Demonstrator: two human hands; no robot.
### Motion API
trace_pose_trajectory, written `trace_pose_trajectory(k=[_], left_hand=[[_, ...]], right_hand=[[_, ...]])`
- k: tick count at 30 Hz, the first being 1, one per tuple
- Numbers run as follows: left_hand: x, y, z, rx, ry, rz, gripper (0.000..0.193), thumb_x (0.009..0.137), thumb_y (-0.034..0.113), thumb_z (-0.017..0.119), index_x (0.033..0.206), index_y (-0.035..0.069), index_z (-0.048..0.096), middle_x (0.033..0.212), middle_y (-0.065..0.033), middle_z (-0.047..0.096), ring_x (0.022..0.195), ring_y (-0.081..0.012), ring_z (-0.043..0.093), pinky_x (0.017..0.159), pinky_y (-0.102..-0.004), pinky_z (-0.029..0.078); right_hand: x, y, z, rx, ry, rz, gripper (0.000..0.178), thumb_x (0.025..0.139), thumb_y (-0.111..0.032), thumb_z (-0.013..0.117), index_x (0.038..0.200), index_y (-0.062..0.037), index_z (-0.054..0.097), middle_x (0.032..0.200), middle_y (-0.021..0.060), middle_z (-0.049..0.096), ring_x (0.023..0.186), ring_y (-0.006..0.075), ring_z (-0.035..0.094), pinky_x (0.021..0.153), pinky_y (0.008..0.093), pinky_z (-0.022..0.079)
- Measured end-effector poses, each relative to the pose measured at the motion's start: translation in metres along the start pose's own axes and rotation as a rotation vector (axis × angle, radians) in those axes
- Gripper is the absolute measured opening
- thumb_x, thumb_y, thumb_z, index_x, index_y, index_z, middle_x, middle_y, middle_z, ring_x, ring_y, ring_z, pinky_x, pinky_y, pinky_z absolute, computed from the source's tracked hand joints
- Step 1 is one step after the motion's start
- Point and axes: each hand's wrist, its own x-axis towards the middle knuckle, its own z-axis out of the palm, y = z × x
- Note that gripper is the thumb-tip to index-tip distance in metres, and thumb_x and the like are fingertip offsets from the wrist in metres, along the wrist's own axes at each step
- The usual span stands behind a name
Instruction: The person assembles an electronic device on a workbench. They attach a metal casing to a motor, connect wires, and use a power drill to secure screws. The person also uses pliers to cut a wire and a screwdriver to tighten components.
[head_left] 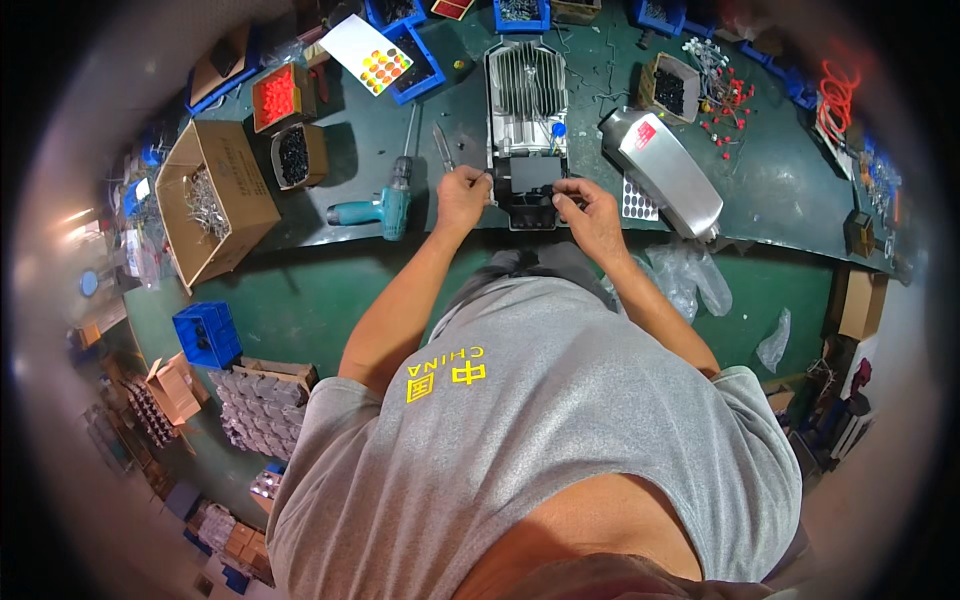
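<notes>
A silver finned metal housing (527, 85) lies in front of me on the bench, with a dark flat piece (535, 175) across its near end. At the left edge of that end, my left hand (463, 203) has its fingers curled and pressed together; what they pinch is too small to tell. On the opposite edge, my right hand (592, 217) holds thumb and forefinger close together near a small dark part, and I cannot make out what is between them. A blue round piece (558, 130) stands on the housing. Tweezers (443, 147) lie just beyond my left hand.
Left of the housing lies a teal power drill (396, 200). A smooth silver cover (662, 172) rests at right over a sheet of black dots (637, 203). Cardboard boxes of red caps (283, 97), black parts (294, 157) and wires (205, 205) stand at left.
</notes>
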Motion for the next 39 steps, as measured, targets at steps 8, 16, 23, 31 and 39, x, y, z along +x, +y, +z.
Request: trace_pose_trajectory(k=[8, 16, 23, 31, 39], left_hand=[[0.003, 0.007, 0.004, 0.309, 0.093, 0.076, 0.020, 0.093, 0.012, 0.072, 0.088, -0.006, 0.067, 0.072, -0.0113, 0.070, 0.060, -0.0134, 0.066, 0.059, -0.0300, 0.056], [-0.007, 0.048, 0.016, 0.781, 0.122, 0.103, 0.022, 0.088, 0.020, 0.071, 0.090, -0.002, 0.072, 0.093, -0.0272, 0.072, 0.095, -0.0467, 0.070, 0.085, -0.0518, 0.056], [0.001, 0.049, 0.023, 0.928, 0.122, 0.037, 0.023, 0.091, 0.022, 0.065, 0.095, 0.000, 0.072, 0.097, -0.0279, 0.072, 0.099, -0.0477, 0.069, 0.090, -0.0542, 0.055], [-0.003, 0.020, 0.010, 0.479, 0.135, 0.115, 0.021, 0.095, 0.020, 0.071, 0.099, 0.000, 0.072, 0.082, -0.0141, 0.072, 0.073, -0.0248, 0.069, 0.066, -0.0376, 0.055], [0.003, 0.008, 0.008, 0.367, 0.098, 0.020, 0.018, 0.095, 0.015, 0.071, 0.102, -0.001, 0.071, 0.075, -0.0070, 0.070, 0.060, -0.0119, 0.062, 0.057, -0.0298, 0.050]], right_hand=[[0.019, 0.001, -0.028, 0.037, -0.059, 0.036, 0.024, 0.092, -0.010, 0.071, 0.111, 0.0036, 0.073, 0.094, 0.0085, 0.075, 0.082, 0.0120, 0.067, 0.074, 0.0276, 0.054], [0.034, 0.015, -0.047, 0.015, -0.074, 0.004, 0.025, 0.096, -0.012, 0.069, 0.115, 0.0038, 0.072, 0.092, 0.0062, 0.073, 0.080, 0.0101, 0.065, 0.071, 0.0266, 0.054], [0.040, 0.024, -0.058, 0.007, -0.064, 0.014, 0.026, 0.096, -0.013, 0.068, 0.115, 0.0033, 0.072, 0.091, 0.0040, 0.071, 0.079, 0.0082, 0.063, 0.069, 0.0254, 0.053], [0.044, 0.061, -0.069, 0.061, 0.033, 0.120, 0.032, 0.093, -0.016, 0.072, 0.118, 0.0045, 0.071, 0.102, 0.0108, 0.076, 0.091, 0.0148, 0.069, 0.084, 0.0295, 0.054], [0.047, 0.103, -0.060, 0.410, -0.072, 0.584, 0.040, 0.093, -0.022, 0.076, 0.127, -0.0033, 0.067, 0.107, 0.0042, 0.070, 0.094, 0.0152, 0.067, 0.087, 0.0317, 0.053]])
